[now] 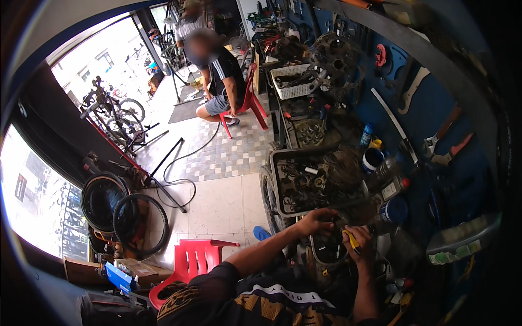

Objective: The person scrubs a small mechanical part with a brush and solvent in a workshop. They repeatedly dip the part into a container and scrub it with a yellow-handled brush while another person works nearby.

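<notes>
Above the right-hand workbench, both my hands come close together at the lower middle of the view. My right hand [359,245] is closed around a tool with a yellow handle [352,240]; its working end is too dark to make out. To its left, my left hand [316,223] has its fingers curled, and whatever lies in them is hidden against the dark background. Below the hands sits a dark bin [315,251] with small metal pieces in it. Just beyond them is a large grey tray [276,187] filled with greasy bicycle parts.
Blue tubs [393,209], bottles and wall-hung tools such as an adjustable wrench [441,132] line the right side. A white basket [295,93] stands farther along the bench. A red chair [190,261] is at my left. Ahead, a person [225,81] sits on another red chair [252,98].
</notes>
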`<action>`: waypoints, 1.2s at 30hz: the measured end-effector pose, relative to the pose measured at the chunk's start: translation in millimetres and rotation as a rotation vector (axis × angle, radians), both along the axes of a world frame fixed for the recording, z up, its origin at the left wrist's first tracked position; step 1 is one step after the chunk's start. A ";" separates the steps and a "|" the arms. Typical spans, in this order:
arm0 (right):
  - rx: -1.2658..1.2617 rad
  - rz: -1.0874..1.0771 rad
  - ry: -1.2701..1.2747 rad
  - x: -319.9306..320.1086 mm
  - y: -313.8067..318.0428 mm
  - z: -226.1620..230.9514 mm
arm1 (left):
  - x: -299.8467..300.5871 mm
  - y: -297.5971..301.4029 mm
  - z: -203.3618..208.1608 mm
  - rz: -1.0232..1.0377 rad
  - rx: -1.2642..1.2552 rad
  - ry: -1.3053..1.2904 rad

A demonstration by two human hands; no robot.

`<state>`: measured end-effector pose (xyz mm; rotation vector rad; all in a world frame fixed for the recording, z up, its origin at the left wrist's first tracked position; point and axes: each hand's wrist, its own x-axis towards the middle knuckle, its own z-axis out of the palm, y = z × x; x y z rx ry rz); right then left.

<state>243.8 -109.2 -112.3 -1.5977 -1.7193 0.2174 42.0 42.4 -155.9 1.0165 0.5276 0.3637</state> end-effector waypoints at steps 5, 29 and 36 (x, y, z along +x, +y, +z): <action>0.177 0.103 -0.152 -5.8 3.4 14.9 | 6.2 4.0 1.6 -0.098 -0.048 0.106; -0.320 -0.141 0.399 -4.4 0.6 -36.5 | 9.3 11.3 3.9 0.007 0.382 0.068; -0.118 0.108 0.047 -10.0 1.6 -25.3 | 3.6 10.6 0.9 -0.086 0.436 0.142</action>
